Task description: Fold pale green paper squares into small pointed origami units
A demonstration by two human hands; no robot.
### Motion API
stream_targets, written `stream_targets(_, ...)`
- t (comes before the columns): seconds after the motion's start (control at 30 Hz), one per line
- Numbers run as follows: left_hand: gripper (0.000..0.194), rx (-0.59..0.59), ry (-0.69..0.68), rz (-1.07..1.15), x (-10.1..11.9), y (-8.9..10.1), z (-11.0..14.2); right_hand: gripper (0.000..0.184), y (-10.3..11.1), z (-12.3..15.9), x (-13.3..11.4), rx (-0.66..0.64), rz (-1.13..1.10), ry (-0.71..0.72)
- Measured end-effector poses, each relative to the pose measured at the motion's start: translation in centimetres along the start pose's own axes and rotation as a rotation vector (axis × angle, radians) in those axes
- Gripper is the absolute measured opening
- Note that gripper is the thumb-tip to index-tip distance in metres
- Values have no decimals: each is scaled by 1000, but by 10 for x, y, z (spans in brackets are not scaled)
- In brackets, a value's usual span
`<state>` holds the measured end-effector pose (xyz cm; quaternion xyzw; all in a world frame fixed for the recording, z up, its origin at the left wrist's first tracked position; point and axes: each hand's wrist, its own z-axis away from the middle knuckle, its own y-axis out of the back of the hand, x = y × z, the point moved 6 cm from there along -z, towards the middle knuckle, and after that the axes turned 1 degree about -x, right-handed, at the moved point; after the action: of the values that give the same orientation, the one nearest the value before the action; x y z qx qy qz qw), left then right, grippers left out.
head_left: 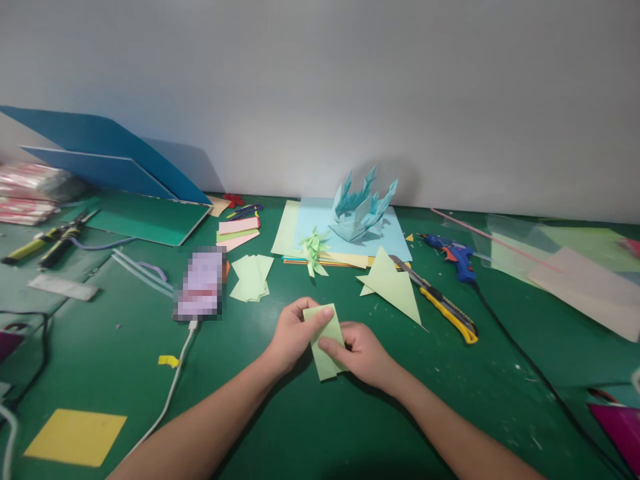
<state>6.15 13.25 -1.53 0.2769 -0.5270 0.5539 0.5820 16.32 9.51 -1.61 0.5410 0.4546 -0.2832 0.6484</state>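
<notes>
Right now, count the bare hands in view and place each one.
2: the left hand, gripping the light green paper from the left, and the right hand, from the right; each is partly hidden.

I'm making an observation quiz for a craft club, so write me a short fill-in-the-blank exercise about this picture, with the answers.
1. The left hand and right hand hold the paper, each with its ____ on top.
2. The cutter is coloured black and ____.
3. The glue gun has a body that is mostly ____.
4. The yellow sheet lies on the person's ____ side.

Missing words: thumb; yellow; blue; left.
</notes>
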Motion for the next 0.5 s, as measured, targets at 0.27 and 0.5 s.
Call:
stream_targets(0.27, 43, 98, -48, 83, 2, 6, -1, 49, -7, -3, -3, -54, -160, -105)
stream_targets(0.5, 44, 184, -78, 122, 11, 16, 1, 57, -13, 1, -19, -307, -255, 44)
